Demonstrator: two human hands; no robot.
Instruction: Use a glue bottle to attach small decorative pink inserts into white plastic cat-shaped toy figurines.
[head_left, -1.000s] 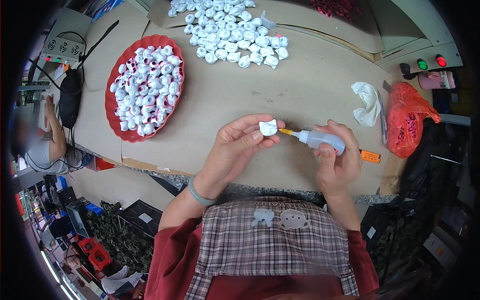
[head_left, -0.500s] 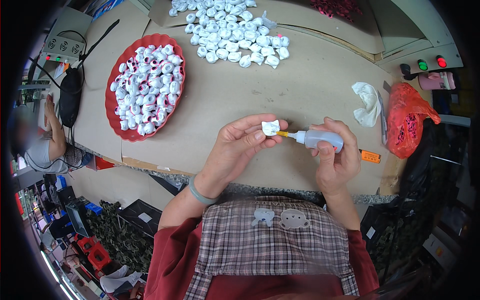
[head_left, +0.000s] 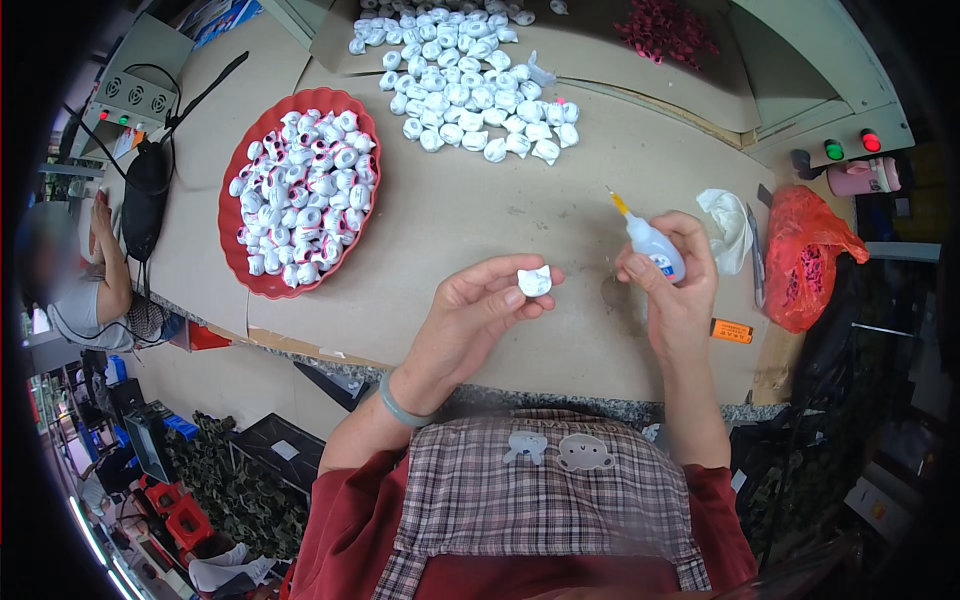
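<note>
Between thumb and fingers my left hand (head_left: 480, 305) pinches a small white cat-head-shaped piece (head_left: 534, 281), its two pointed ears upward. My right hand (head_left: 680, 265) is wrapped round a translucent squeeze bottle (head_left: 655, 250) with a yellow needle tip (head_left: 619, 203). The bottle is tilted, its tip pointing up and to the left, apart from the white piece. To the left, a red scalloped tray (head_left: 232, 250) holds many white pieces with pink parts. Many plain white pieces (head_left: 470, 100) lie spread at the far side of the table.
Right of my right hand lie an orange box (head_left: 732, 331), a crumpled white tissue (head_left: 727, 225), tweezers (head_left: 756, 260) and a red plastic bag (head_left: 800, 270) with pink bits. Pink pieces (head_left: 665, 30) are heaped at the back. A person (head_left: 90, 290) sits at the far left.
The squeeze bottle's tip has left the white piece; my right hand has tilted it upward. My left hand has lowered slightly, still pinching the piece.
</note>
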